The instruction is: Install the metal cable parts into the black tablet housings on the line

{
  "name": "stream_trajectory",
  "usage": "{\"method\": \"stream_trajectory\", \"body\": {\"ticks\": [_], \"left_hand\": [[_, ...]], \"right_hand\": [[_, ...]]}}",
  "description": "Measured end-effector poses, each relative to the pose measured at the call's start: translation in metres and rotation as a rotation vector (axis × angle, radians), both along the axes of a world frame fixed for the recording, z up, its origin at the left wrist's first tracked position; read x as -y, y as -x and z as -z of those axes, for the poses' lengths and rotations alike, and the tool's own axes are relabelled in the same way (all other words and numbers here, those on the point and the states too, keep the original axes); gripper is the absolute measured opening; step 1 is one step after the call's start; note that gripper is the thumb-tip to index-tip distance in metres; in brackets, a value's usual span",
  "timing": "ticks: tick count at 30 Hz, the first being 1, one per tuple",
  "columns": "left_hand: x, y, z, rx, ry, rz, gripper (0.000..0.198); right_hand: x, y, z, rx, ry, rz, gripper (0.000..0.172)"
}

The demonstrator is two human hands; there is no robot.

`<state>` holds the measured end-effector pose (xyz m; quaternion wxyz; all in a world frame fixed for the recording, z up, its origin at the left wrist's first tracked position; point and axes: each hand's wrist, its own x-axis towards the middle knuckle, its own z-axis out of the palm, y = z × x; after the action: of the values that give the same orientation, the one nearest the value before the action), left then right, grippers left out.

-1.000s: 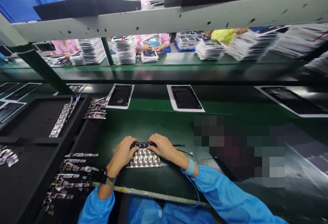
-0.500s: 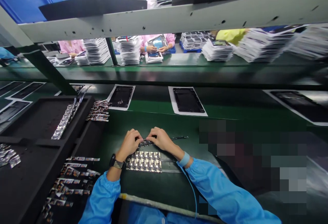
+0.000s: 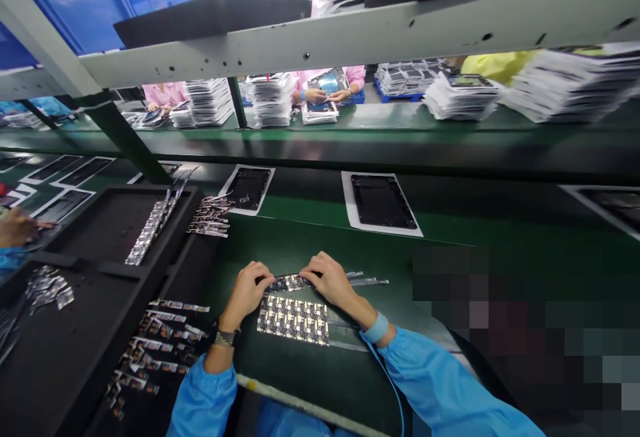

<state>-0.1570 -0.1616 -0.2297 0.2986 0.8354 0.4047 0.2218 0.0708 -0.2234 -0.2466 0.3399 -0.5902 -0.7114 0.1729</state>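
Observation:
A narrow strip of small circuit boards (image 3: 287, 283) is stretched between my two hands. My left hand (image 3: 249, 292) pinches its left end. My right hand (image 3: 327, 282) grips the right end, and thin clear tails (image 3: 369, 282) stick out beyond it. Just below, on the green bench, lie similar circuit board strips (image 3: 293, 319) side by side, with their own tails running off to the right. A blue band with a cord circles my right wrist, and a dark watch sits on the left one.
To the left, a black foam tray (image 3: 113, 224) holds a board strip (image 3: 150, 232) and loose small pieces (image 3: 51, 287). Flex cables (image 3: 165, 344) hang along its side. Black tablet housings (image 3: 383, 202) on white sheets lie behind. A co-worker's hand (image 3: 20, 227) is at far left.
The strip between my hands has turned so more of its face shows, and my hands are slightly farther apart. The whole view has shifted, and a co-worker's hand has appeared at far left.

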Motion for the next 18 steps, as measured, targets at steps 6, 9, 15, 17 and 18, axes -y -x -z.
{"method": "stream_trajectory", "body": {"ticks": [6,9,15,17,18], "left_hand": [[0.006,-0.003,0.007,0.021,-0.033,-0.064,0.021],[0.008,0.002,0.009,0.033,-0.055,-0.110,0.015],[0.045,0.017,0.012,0.037,-0.192,-0.324,0.033],[0.069,0.014,0.015,0.007,-0.227,-0.202,0.031],[0.081,0.012,0.017,-0.013,-0.237,-0.105,0.033]], "right_hand": [[0.001,0.001,0.001,0.101,-0.005,-0.017,0.031],[0.002,0.001,0.002,0.133,-0.018,-0.024,0.031],[-0.001,0.004,-0.010,0.033,-0.060,0.024,0.025],[0.005,-0.001,-0.029,-0.015,-0.080,0.043,0.028],[0.014,-0.006,-0.042,-0.041,-0.094,0.051,0.030]]}}
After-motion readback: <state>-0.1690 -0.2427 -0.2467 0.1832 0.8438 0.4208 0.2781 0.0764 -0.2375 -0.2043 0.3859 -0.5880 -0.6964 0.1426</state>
